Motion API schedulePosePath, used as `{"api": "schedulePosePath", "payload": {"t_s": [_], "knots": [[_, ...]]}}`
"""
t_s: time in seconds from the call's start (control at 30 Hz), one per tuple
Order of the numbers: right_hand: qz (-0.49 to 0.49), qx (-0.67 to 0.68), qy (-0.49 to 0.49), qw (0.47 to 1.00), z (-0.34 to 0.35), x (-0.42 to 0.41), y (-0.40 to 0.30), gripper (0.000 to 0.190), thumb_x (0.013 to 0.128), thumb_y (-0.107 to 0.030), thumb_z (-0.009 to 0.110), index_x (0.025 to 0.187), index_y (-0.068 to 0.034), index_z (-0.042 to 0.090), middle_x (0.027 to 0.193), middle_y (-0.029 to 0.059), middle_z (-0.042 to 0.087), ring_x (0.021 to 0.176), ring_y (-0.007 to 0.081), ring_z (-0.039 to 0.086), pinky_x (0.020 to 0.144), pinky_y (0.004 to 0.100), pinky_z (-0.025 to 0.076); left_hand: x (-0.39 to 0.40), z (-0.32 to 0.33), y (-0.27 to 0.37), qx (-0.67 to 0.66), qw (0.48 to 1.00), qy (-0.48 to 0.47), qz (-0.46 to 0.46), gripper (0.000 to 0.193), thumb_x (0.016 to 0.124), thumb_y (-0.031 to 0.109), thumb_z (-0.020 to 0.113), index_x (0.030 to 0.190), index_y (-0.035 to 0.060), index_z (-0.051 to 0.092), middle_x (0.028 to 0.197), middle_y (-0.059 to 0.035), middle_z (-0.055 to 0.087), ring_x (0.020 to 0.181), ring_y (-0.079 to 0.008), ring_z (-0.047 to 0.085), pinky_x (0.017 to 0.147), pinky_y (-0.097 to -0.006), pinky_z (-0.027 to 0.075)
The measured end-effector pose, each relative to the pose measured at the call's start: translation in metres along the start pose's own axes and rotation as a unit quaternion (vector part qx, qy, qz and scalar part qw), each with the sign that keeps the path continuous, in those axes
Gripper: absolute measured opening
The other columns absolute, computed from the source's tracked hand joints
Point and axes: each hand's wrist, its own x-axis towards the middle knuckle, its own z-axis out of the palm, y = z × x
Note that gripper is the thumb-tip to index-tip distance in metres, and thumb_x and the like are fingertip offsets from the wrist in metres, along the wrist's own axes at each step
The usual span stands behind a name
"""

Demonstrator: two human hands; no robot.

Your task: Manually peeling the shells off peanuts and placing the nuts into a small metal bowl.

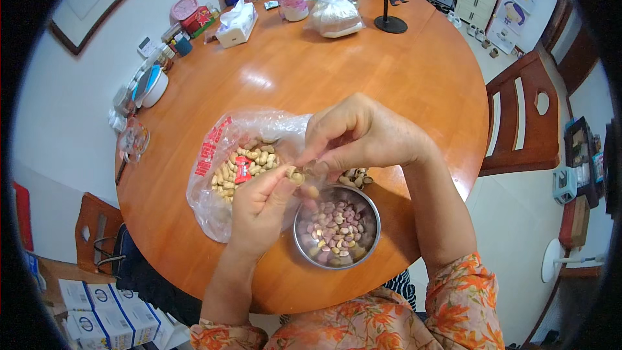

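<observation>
My left hand (267,199) pinches a peanut shell (295,175) between thumb and fingers, above the gap between a plastic bag and a metal bowl. Close beside it on the right, my right hand (359,136) has its thumb and forefinger together at the shell; a blurred bit is at its fingertips. The clear plastic bag (209,204) with red print lies open at left, holding unshelled peanuts (226,175) and a small red packet (243,169). Shelled peanuts (337,226) lie in the round metal bowl (374,209). Behind the bowl is a heap of empty shells (357,178), partly hidden by my right hand.
On the round wooden table (413,82) stand a tissue box (238,29), a lidded cup (291,2), a tied plastic bag (335,17) and a black phone stand (390,22). Jars and containers line the left edge. A wooden chair (529,112) is at right.
</observation>
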Motion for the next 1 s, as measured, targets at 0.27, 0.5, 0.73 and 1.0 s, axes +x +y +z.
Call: {"api": "schedulePosePath", "payload": {"t_s": [0.27, 0.5, 0.73, 1.0], "knots": [[-0.010, 0.009, -0.045, 0.999, -0.013, -0.005, 0.004, 0.016, 0.083, 0.000, 0.074, 0.098, 0.004, 0.071, 0.093, 0.0039, 0.067, 0.083, 0.0090, 0.063, 0.071, 0.0234, 0.052, -0.002, -0.008, 0.005, 0.018, 0.998, -0.042, -0.047, 0.025, 0.101, 0.013, 0.054, 0.118, -0.0035, 0.064, 0.095, -0.0127, 0.070, 0.083, -0.0181, 0.068, 0.073, -0.0302, 0.055], [0.022, 0.017, -0.029, 0.999, -0.011, -0.003, 0.008, 0.017, 0.086, -0.002, 0.072, 0.102, 0.003, 0.070, 0.096, 0.0027, 0.068, 0.085, 0.0068, 0.062, 0.073, 0.0224, 0.051, 0.007, -0.009, 0.013, 0.501, 0.811, -0.081, 0.293, 0.027, 0.087, 0.016, 0.067, 0.112, 0.0041, 0.069, 0.096, -0.0115, 0.070, 0.089, -0.0304, 0.067, 0.079, -0.0386, 0.052], [-0.010, 0.007, -0.011, 1.000, -0.009, 0.001, 0.010, 0.014, 0.087, -0.006, 0.072, 0.098, 0.001, 0.069, 0.092, 0.0011, 0.068, 0.083, 0.0058, 0.061, 0.072, 0.0224, 0.050, 0.008, -0.011, 0.004, 0.323, 0.932, 0.000, 0.164, 0.017, 0.093, 0.012, 0.063, 0.103, -0.0010, 0.066, 0.088, -0.0106, 0.067, 0.081, -0.0226, 0.064, 0.073, -0.0331, 0.049], [-0.052, -0.193, 0.043, 0.979, 0.017, 0.015, 0.014, 0.017, 0.083, -0.008, 0.072, 0.099, -0.002, 0.068, 0.087, 0.0045, 0.066, 0.078, 0.0122, 0.062, 0.069, 0.0283, 0.051, 0.013, -0.021, -0.007, 0.242, 0.965, 0.076, 0.066, 0.018, 0.097, 0.012, 0.059, 0.088, -0.0030, 0.061, 0.074, -0.0050, 0.053, 0.070, -0.0113, 0.049, 0.063, -0.0277, 0.042]]}}
